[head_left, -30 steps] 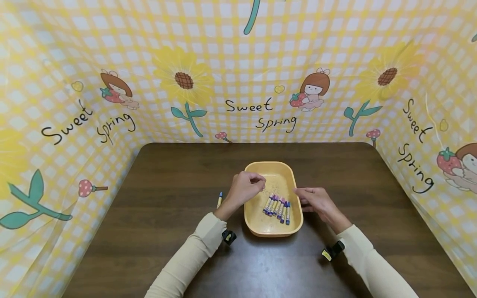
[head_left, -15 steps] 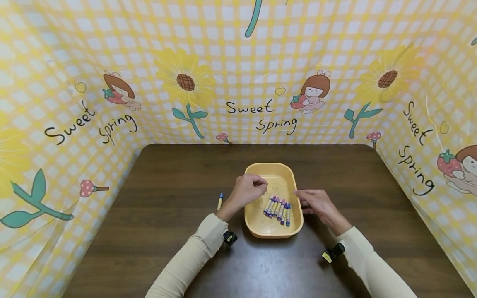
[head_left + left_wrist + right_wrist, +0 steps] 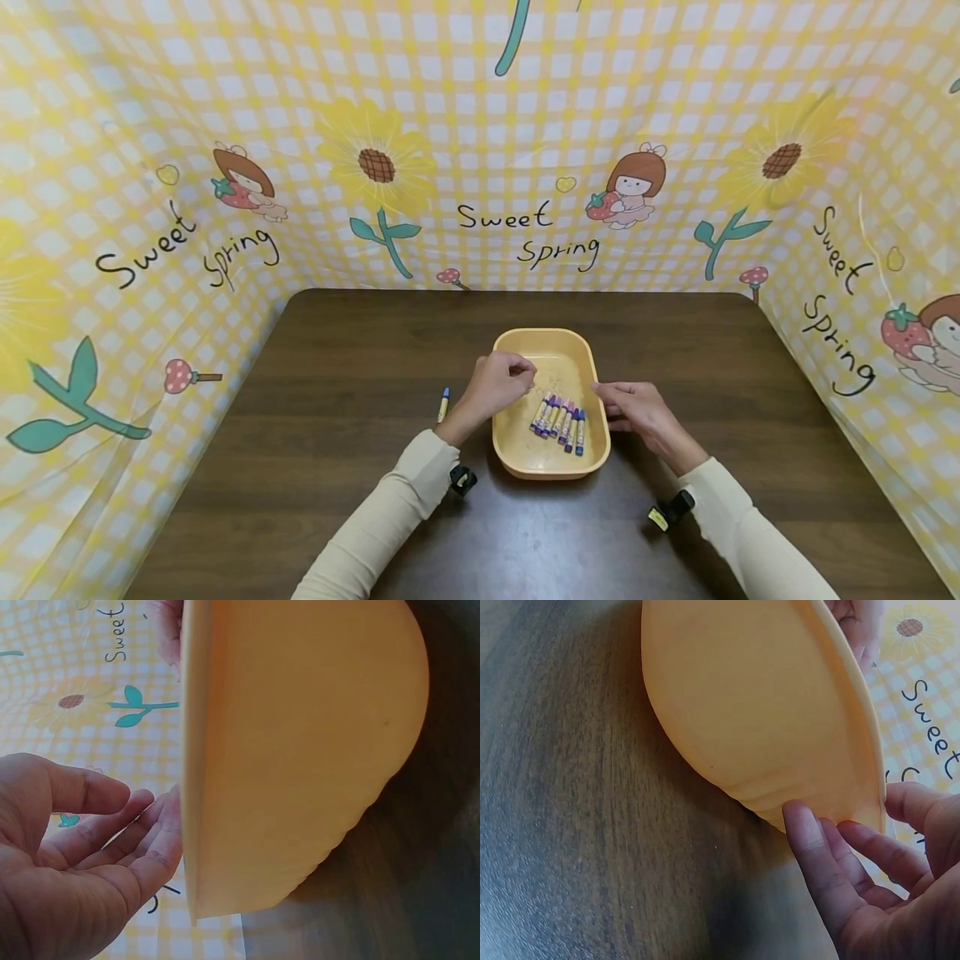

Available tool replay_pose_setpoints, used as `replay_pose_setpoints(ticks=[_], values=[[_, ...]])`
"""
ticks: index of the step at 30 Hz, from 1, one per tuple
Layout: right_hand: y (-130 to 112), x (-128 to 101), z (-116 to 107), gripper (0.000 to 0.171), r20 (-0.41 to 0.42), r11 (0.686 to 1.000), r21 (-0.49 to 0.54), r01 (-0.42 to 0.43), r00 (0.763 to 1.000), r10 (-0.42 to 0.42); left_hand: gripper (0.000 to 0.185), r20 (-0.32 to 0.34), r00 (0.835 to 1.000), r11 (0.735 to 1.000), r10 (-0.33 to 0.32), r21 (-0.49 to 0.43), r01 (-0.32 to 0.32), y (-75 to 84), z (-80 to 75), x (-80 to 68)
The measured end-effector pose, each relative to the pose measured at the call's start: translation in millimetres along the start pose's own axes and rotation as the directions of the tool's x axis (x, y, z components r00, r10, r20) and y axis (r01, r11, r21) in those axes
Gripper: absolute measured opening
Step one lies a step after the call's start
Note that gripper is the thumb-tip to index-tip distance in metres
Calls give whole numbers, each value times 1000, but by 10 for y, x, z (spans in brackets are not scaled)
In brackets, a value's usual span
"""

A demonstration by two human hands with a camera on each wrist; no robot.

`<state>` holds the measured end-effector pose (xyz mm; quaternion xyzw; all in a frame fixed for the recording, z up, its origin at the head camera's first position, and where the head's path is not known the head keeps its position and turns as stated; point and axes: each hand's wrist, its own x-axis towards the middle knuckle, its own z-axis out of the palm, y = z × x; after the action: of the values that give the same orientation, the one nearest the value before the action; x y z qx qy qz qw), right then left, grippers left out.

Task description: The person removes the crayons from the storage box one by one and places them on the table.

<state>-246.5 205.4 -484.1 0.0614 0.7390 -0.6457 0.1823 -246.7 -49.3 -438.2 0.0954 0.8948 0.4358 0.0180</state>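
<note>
Several crayons (image 3: 557,423) in yellow wrappers, with purple, pink and blue tips, lie side by side in a yellow plastic tub (image 3: 552,472). My left hand (image 3: 498,382) hangs over the tub's left rim, loosely curled. Between its thumb (image 3: 97,791) and fingers (image 3: 154,859) the left wrist view shows nothing held. At the tub's right side, my right hand (image 3: 637,408) grips the rim, one fingertip at the top edge and other fingers (image 3: 804,825) against the outer wall. A blue-tipped crayon (image 3: 443,406) lies on the table left of my left wrist.
The tub stands on a dark brown wooden table (image 3: 360,342). A yellow checked cloth (image 3: 517,167) with flower and girl prints encloses the back and both sides. Black cameras (image 3: 462,480) are strapped to the wrists.
The head view has tilted slightly, so the scene sits a little lower in the frame. Both hands, the tub and the crayons keep almost the same places.
</note>
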Motion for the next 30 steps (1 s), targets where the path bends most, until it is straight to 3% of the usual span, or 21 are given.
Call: replay_pose_setpoints(ticks=[14,19,23,30], values=[[-18,-14,-9,53,-3,1000,-4,-7,1000,7,17,75,994,997,-74,16,73,4,42,38],[-17,-10,-15,54,7,1000,0,-14,1000,14,16,131,990,996,-58,80,48,-1,55,74],[2,-1,-24,53,-1,1000,2,-24,1000,24,17,185,982,993,-42,120,19,-5,96,106],[6,1,-29,53,-6,1000,4,-15,1000,15,17,267,958,977,-101,208,45,36,199,174]])
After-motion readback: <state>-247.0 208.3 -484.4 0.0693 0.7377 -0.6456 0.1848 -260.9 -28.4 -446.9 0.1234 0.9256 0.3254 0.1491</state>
